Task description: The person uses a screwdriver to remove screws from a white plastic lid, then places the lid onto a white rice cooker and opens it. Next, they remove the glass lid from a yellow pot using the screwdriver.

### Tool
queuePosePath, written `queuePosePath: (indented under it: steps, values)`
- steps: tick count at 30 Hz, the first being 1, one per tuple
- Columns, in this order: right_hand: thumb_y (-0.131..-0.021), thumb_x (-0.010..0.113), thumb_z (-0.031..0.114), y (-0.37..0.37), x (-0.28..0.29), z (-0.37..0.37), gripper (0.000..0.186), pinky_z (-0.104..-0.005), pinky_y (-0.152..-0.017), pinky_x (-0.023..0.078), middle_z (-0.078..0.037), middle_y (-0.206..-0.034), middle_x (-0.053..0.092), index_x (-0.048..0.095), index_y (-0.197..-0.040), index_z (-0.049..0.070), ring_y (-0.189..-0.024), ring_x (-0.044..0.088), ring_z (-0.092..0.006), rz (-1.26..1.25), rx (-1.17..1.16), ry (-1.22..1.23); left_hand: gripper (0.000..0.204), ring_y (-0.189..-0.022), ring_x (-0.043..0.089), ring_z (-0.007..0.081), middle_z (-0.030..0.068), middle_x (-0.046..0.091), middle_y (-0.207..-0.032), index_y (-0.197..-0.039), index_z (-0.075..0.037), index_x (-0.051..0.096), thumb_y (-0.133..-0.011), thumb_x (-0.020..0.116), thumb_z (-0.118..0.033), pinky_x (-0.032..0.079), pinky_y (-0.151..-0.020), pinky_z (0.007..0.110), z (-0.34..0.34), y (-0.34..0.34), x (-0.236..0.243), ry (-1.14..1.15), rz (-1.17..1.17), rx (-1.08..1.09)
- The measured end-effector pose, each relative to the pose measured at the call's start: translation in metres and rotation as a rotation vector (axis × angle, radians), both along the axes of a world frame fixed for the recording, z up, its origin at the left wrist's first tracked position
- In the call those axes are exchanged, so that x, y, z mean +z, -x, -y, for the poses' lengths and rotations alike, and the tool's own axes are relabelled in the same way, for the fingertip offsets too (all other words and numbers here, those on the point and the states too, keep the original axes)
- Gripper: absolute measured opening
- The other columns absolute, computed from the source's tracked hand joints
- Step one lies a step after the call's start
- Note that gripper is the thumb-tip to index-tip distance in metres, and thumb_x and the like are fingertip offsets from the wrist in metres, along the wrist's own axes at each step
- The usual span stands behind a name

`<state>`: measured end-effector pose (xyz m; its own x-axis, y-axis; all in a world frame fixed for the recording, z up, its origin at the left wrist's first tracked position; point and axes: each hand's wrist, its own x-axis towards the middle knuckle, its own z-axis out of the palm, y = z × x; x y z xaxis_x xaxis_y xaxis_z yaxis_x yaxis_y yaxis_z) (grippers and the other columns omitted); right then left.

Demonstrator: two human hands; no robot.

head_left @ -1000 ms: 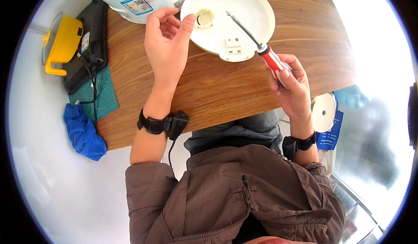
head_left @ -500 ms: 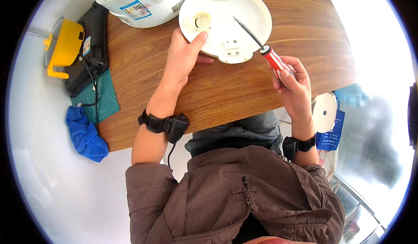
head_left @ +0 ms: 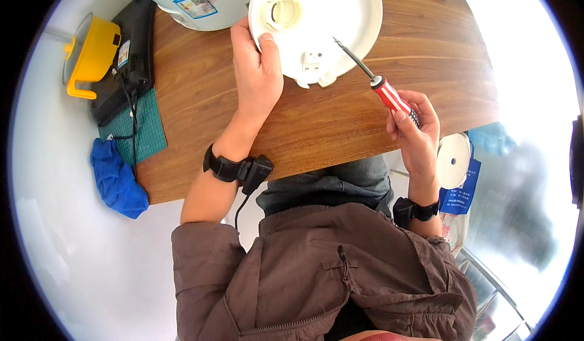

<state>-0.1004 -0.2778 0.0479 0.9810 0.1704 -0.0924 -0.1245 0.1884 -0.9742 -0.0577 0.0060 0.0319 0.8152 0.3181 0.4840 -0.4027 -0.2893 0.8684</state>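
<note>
A round white plastic lid (head_left: 331, 16) is held at its near left rim by my left hand (head_left: 260, 67), thumb on top and the other fingers partly hidden. A raised ring fitting (head_left: 283, 14) sits on the lid beside my thumb, and a small white block with holes (head_left: 312, 61) lies near its front edge. My right hand (head_left: 417, 122) is closed around the red-and-white handle of a screwdriver (head_left: 389, 92). Its metal shaft slants up and left, with the tip over the lid; whether the tip touches it I cannot tell.
A whitish translucent tub (head_left: 213, 13) stands at the far left of the wooden table (head_left: 207, 110). Further left are a black device (head_left: 131, 49), a yellow pot (head_left: 97, 55), a green mat (head_left: 152, 134) and a blue cloth (head_left: 118, 180). A white disc (head_left: 453, 158) hangs off the right side.
The lid has turned and shifted away from me in my left hand, its far fitting now near the picture's top edge. My right hand and the screwdriver have moved slightly right and nearer.
</note>
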Motion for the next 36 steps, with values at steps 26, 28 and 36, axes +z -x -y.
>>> queuePosePath:
  steps: [26,28,36]
  values:
    - [-0.081,0.079,0.001,-0.002,0.001,-0.032,0.029,-0.0294,-0.077,0.051,-0.009,-0.094,0.068,0.069,-0.108,0.001,-0.083,0.065,-0.0180,0.410,-0.067,0.567,0.036,-0.097,0.068,0.0317,0.0245,0.062,-0.120,-0.138,0.008,0.040,-0.105,0.045,-0.007,0.054,-0.084,0.038,0.006,0.004,0.005,-0.440,0.284,0.181]
    - [-0.080,0.079,0.001,-0.003,0.000,-0.033,0.029,-0.0293,-0.077,0.051,-0.009,-0.094,0.068,0.069,-0.108,0.001,-0.082,0.065,-0.0179,0.426,-0.065,0.570,0.036,-0.097,0.068,0.0318,0.0244,0.062,-0.119,-0.138,0.007,0.040,-0.104,0.045,-0.006,0.054,-0.084,0.037,0.007,0.006,0.006,-0.428,0.276,0.171]
    - [-0.080,0.080,0.001,-0.003,0.004,-0.034,0.030,-0.0298,-0.075,0.051,-0.009,-0.092,0.067,0.069,-0.109,0.002,-0.080,0.064,-0.0181,0.409,-0.060,0.600,0.038,-0.098,0.070,0.0312,0.0244,0.063,-0.119,-0.139,0.006,0.039,-0.103,0.047,-0.003,0.056,-0.083,0.036,0.008,0.006,0.009,-0.443,0.287,0.168]
